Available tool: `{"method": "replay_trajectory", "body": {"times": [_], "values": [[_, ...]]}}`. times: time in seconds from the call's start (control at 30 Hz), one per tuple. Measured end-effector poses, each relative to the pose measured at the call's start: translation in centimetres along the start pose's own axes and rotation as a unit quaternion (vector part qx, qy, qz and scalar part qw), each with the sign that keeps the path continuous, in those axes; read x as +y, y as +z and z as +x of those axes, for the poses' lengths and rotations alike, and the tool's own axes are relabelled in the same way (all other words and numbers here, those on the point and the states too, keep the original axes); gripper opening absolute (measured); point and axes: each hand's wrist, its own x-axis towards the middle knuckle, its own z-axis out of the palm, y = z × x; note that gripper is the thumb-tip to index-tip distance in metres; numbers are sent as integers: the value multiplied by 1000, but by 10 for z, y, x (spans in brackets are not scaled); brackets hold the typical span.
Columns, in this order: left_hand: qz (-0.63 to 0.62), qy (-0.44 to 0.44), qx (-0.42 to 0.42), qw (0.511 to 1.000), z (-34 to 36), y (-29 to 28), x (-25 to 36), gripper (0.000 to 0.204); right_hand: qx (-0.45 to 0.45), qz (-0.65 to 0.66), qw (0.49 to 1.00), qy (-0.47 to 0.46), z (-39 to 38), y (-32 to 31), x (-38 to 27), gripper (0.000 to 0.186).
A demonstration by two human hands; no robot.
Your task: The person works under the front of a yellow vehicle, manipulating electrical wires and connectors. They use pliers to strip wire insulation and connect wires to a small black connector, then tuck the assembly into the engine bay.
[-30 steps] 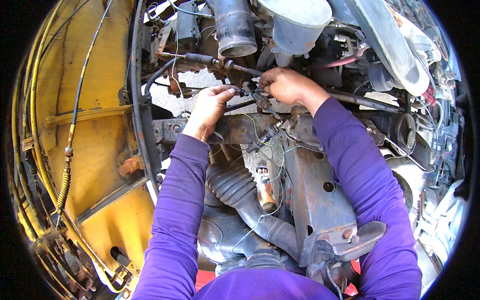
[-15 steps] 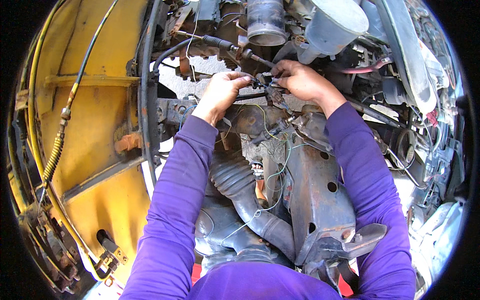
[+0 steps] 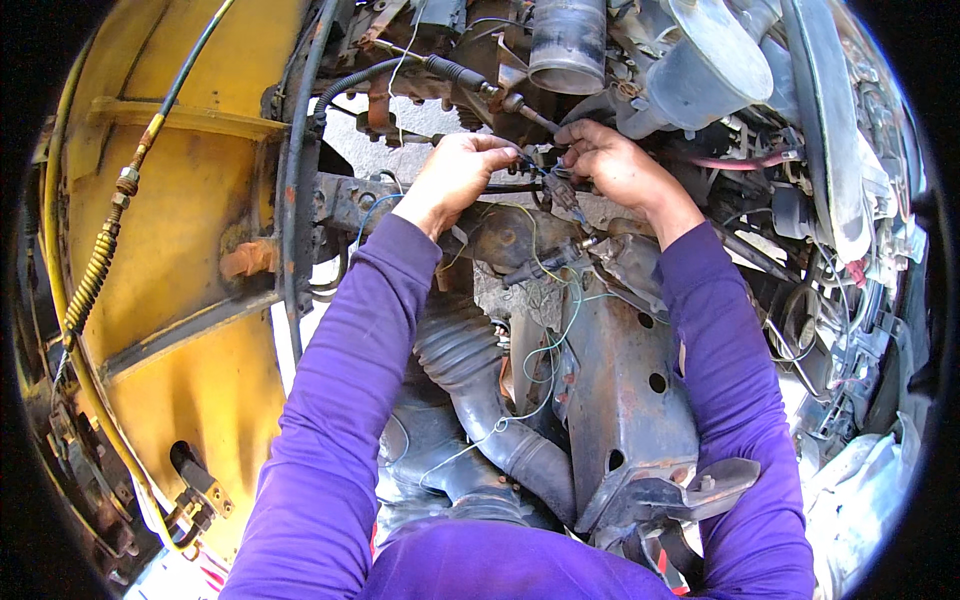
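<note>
My left hand pinches a small bundle of thin dark and blue wires between thumb and forefinger. Opposite it, my right hand has curled fingers closed on the same wiring, their exact grip partly hidden. A small grayish connector hangs just under the fingertips, its wires running down toward a cylindrical fitting on the rusty frame. A loose thin green wire loops lower over the ribbed hose.
A yellow metal body panel with cables fills the left side. A large dark pipe, a translucent reservoir and engine parts crowd the top and right. A ribbed hose and a holed steel bracket lie below my hands.
The view has shifted, so the machinery around sits differently in the picture. Both my hands remain at the wires, with the fingers slightly repositioned.
</note>
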Motion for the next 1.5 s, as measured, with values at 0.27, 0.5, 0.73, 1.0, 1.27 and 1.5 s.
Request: {"method": "replay_trajectory", "body": {"times": [0.27,0.5,0.73,1.0,1.27,1.5], "values": [[17,18,-3,1000,1,3,3,34,-34,-72,986,-143,7,2,13,44],[23,27,14,999,-6,3,6,28,64,-246,948,-193,-6,13,-1,34],[179,40,23,983,-1,4,26,31,131,-190,933,-275,-6,18,1,27],[496,119,-124,851,37,-7,61,23,10,-7,982,-186,0,5,-7,29],[513,372,-99,767,46,-3,58,25,160,-140,948,-237,-10,23,-14,30],[258,156,-18,953,0,10,59,32,157,-290,909,-255,-13,19,-4,45]]}}
